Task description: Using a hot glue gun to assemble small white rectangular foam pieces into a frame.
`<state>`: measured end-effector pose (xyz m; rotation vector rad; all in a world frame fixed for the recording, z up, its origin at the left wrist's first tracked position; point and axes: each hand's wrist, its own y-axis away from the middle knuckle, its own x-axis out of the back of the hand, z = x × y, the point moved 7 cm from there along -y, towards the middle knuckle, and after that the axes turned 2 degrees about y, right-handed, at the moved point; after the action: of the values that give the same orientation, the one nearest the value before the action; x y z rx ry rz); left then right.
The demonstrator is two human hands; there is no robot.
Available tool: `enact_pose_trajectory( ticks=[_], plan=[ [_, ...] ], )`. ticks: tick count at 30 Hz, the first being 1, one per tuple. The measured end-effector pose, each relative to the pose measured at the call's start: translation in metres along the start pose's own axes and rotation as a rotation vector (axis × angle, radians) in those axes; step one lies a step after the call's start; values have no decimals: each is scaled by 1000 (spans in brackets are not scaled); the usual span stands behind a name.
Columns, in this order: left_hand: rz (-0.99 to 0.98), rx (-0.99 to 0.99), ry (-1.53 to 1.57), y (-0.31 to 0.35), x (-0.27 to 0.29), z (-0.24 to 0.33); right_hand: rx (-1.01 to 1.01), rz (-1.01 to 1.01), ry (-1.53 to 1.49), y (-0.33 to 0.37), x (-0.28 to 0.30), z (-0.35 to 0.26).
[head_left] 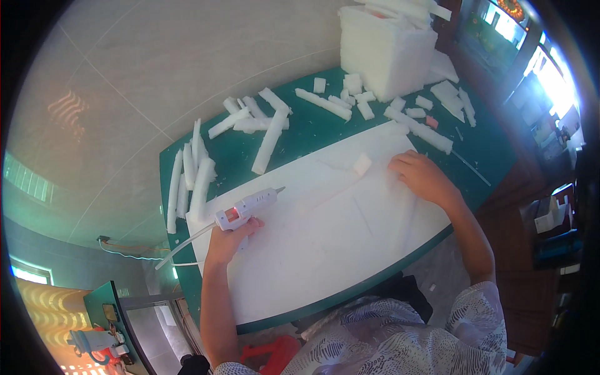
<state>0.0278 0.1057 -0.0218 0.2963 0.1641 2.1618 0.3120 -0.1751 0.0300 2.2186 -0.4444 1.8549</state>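
Observation:
My left hand (231, 240) is wrapped around a white hot glue gun (250, 205), its metal nozzle pointing up and to the right over a large white board (300, 269). A glue stick (185, 246) sticks out of the gun's rear end. At the board's right side, the fingers of my right hand (422, 176) are bent and drawn together close to the surface. Anything between them blends with the white board, so I cannot make it out. Just left of that hand, a small white foam block (362, 164) rests on the board.
White foam strips (272, 140) and small foam pieces (352, 83) lie along the far side of the green table (304, 139). A big white foam box (384, 56) stands at the far right. A thin stick (472, 167) lies near the right edge. A cable (131, 255) runs off to the left.

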Motion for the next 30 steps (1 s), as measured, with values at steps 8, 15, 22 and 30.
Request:
enact_pose_trajectory(
  ticks=[8,15,22,30],
  plan=[
    [36,50,-71,1,1,0,43,-14,-36,27,12,-7],
    [21,54,-90,0,-3,2,73,-63,-710,28,23,-43],
    [19,34,-105,1,-4,8,2,-235,-1325,18,6,-69],
    [24,-17,-141,1,-4,9,54,-389,-1913,8,-8,-87]
  ],
)
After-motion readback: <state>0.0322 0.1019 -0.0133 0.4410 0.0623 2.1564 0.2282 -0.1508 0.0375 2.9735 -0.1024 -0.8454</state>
